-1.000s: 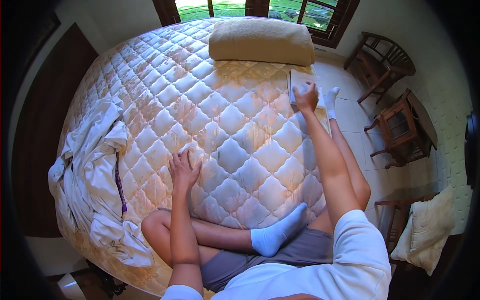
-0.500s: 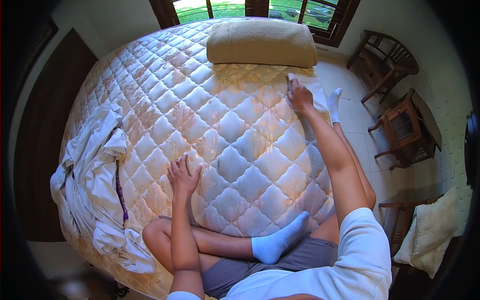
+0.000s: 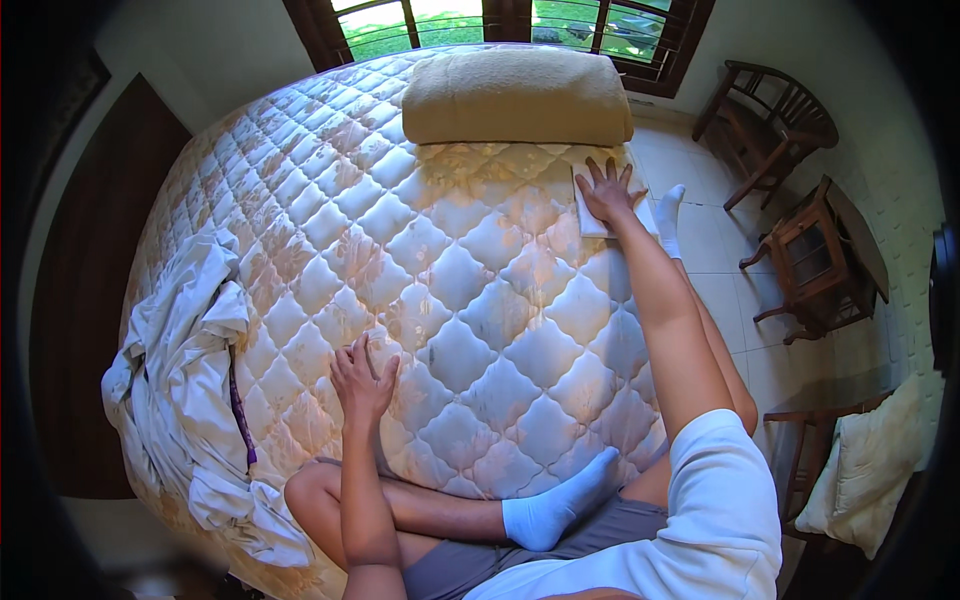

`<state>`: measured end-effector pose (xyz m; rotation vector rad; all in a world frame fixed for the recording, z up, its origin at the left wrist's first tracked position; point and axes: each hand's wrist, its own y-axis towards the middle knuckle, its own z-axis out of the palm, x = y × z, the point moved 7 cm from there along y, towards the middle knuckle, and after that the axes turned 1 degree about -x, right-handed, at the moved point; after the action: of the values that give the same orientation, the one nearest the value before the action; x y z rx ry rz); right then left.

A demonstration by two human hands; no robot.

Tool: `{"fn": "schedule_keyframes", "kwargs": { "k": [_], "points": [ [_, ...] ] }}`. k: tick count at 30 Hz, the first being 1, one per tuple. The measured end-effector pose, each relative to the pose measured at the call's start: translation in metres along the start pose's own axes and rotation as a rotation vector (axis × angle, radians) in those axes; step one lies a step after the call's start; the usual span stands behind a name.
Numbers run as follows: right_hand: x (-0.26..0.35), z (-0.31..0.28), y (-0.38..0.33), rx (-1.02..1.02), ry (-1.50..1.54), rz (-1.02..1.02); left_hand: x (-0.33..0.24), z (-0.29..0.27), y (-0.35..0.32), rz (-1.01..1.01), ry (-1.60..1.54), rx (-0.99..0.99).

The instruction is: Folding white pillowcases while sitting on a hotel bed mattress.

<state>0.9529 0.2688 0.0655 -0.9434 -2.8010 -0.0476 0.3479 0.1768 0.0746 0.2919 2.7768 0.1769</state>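
My right hand (image 3: 609, 192) lies with its fingers spread over a white folded cloth (image 3: 592, 226) at the right edge of the mattress. The palm covers part of the cloth. My left hand (image 3: 363, 379) rests on the quilted mattress (image 3: 470, 345), palm down with fingers apart, and holds nothing. A rolled beige blanket (image 3: 515, 97) lies just beyond the right hand, near the far edge. To the left of my left hand is a heap of crumpled white sheets (image 3: 180, 340).
My bent leg with a light sock (image 3: 562, 505) lies across the near side; the other hangs over the right edge. On the right stand a wooden chair (image 3: 760, 130), a small wooden cabinet (image 3: 808, 260) and a chair with a cream cushion (image 3: 862, 475). Windows (image 3: 500, 25) lie beyond the bed.
My right hand has gone from bent fingers at the cloth's edge to spread fingers on top of it. The cloth looks flatter and neater. My left hand has stayed in place on the mattress.
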Motion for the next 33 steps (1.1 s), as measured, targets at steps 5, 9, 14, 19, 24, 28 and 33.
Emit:
{"fn": "schedule_keyframes", "kwargs": {
  "k": [5, 9, 14, 19, 24, 28, 33],
  "points": [
    [-0.002, 0.004, 0.012, -0.050, -0.014, 0.044, 0.002, 0.007, 0.000, 0.013, 0.042, -0.050],
    [0.004, -0.006, -0.018, -0.293, -0.191, 0.039, 0.006, 0.018, 0.006, -0.009, 0.094, 0.001],
    [0.013, 0.001, -0.111, -0.382, -0.292, -0.064, 0.011, 0.021, 0.002, -0.081, -0.003, 0.162],
    [0.012, 0.009, -0.216, -0.531, -0.065, -0.294, 0.022, -0.007, -0.021, 0.070, -0.087, 0.257],
    [0.000, 0.023, -0.260, -0.346, -0.174, -0.310, 0.124, -0.080, -0.034, -0.235, 0.141, 0.073],
    [0.002, 0.021, -0.269, -0.304, -0.114, -0.310, 0.251, -0.187, -0.100, -0.580, 0.425, -0.329],
    [0.004, 0.021, -0.267, -0.335, -0.131, -0.305, 0.352, -0.248, -0.209, -0.962, 0.335, -0.263]
  ]
}}
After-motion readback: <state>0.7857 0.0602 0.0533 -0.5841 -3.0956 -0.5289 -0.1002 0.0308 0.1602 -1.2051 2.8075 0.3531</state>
